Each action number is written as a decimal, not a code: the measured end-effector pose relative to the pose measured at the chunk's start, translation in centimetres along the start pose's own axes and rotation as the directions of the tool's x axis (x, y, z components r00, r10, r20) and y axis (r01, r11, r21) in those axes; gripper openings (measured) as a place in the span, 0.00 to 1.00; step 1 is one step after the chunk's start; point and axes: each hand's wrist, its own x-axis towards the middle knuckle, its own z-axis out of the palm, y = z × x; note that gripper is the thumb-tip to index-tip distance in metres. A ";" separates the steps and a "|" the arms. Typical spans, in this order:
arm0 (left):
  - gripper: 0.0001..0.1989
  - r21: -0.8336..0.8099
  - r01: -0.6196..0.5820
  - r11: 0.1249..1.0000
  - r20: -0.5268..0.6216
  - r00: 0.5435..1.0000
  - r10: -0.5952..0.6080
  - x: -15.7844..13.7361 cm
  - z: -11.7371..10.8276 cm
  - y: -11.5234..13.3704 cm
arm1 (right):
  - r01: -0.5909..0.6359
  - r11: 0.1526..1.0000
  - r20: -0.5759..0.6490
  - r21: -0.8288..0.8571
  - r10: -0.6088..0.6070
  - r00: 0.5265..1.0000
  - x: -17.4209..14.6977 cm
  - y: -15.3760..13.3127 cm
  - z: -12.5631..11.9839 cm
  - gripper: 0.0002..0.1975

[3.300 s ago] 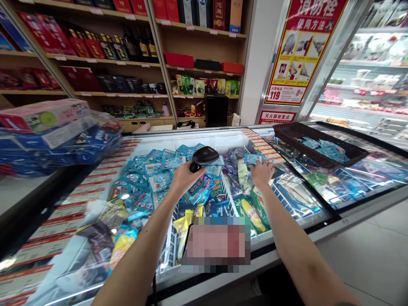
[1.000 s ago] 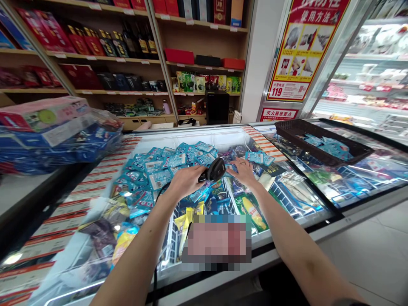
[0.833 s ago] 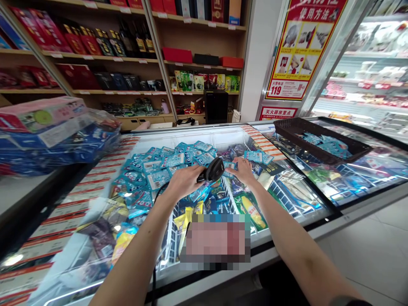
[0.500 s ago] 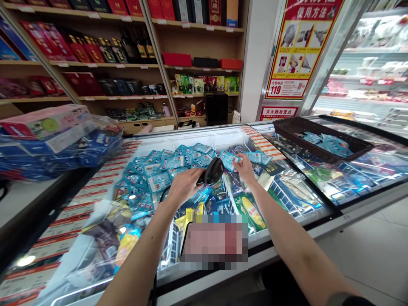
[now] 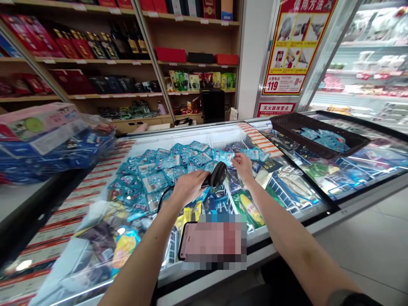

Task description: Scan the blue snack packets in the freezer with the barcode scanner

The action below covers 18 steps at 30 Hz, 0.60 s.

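My left hand (image 5: 190,187) is closed around the handle of a black barcode scanner (image 5: 218,174), whose cord loops down behind my wrist. The scanner's head points up and right, close to my right hand. Between the fingertips of my right hand (image 5: 243,168) is the right end of a light blue packet (image 5: 223,157). That packet is beside a spread-out heap of matching blue packets (image 5: 168,162) on the freezer's glass top. More such packets (image 5: 255,154) lie just beyond my right hand. In front of me is a phone (image 5: 188,242), its screen mostly pixelated.
A dark brown basket (image 5: 288,126) with blue packets stands on the freezer at right. Plastic-wrapped packages (image 5: 57,146) sit at left. Price-label strips (image 5: 72,204) run along the glass, above bagged goods in wire baskets. Stocked shelves (image 5: 149,57) stand behind.
The scanner has moved a little right, nearer my right hand. The packet in my right hand has shifted slightly back, toward the heap. My view has turned slightly right.
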 end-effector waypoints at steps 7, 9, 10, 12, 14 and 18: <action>0.16 0.008 0.043 0.999 -0.032 0.999 -0.043 -0.4 -0.1 -0.3 | 0.003 0.996 0.039 0.090 -0.006 0.999 0.0 -0.4 0.2 0.16; 0.16 0.008 0.047 0.999 -0.035 0.998 -0.046 -0.3 -0.2 -0.2 | 0.008 0.995 0.053 0.098 -0.013 0.998 -0.1 -0.5 0.3 0.16; 0.15 0.008 0.048 0.999 -0.034 0.998 -0.048 -0.3 -0.2 -0.2 | 0.012 0.994 0.060 0.105 -0.018 0.998 -0.1 -0.5 0.3 0.16; 0.15 0.005 0.051 0.999 -0.030 0.998 -0.050 -0.2 -0.2 -0.1 | 0.020 0.992 0.067 0.128 -0.029 0.997 -0.2 -0.6 0.3 0.16; 0.16 -0.005 0.050 0.999 -0.022 0.998 -0.050 -0.2 -0.1 0.0 | 0.023 0.989 0.071 0.149 -0.034 0.997 -0.2 -0.6 0.3 0.17; 0.16 -0.024 0.045 0.999 -0.011 0.999 -0.046 0.0 0.0 0.0 | 0.008 0.989 0.068 0.148 -0.018 0.998 -0.1 -0.5 0.4 0.17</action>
